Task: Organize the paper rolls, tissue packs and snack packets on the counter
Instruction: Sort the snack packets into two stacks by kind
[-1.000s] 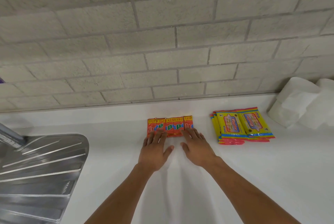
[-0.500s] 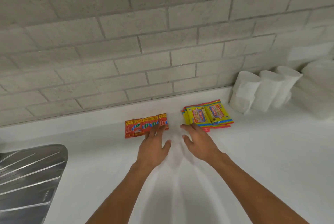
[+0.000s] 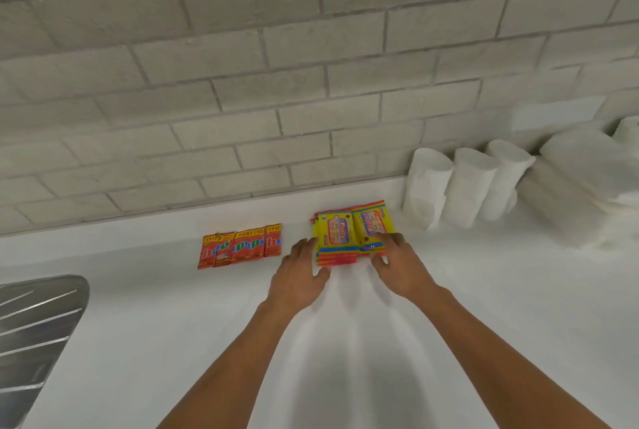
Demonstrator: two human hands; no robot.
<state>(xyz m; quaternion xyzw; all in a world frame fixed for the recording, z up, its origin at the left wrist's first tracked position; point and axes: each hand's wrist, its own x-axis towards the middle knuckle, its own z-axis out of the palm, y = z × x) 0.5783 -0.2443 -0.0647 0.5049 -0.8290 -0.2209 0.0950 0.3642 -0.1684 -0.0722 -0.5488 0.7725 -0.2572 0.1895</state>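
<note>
Reaching in from the bottom of the frame, both bare forearms meet at the stack of yellow snack packets with red and blue edges (image 3: 349, 236), which lies flat on the white counter (image 3: 345, 342) just right of centre. The left hand (image 3: 300, 278) sits at the stack's left edge, fingers straight and loosely spread, their tips touching the side of the packets, thumb near the lower left corner. The right hand (image 3: 397, 264) lies over the stack's lower right corner, fingers stretched flat across the top packet, thumb at the front edge; neither hand is curled round anything. Left of centre, a row of red and orange snack sachets (image 3: 240, 246) lies side by side, overlapping, well apart from both hands. At the right, white paper rolls (image 3: 463, 186) stand upright in a line against the grey brick-pattern wall (image 3: 276, 65), with larger white rolls or packs (image 3: 584, 183) further right, too blurred to tell apart. A ribbed steel sink drainer (image 3: 31, 335) fills the lower left corner
</note>
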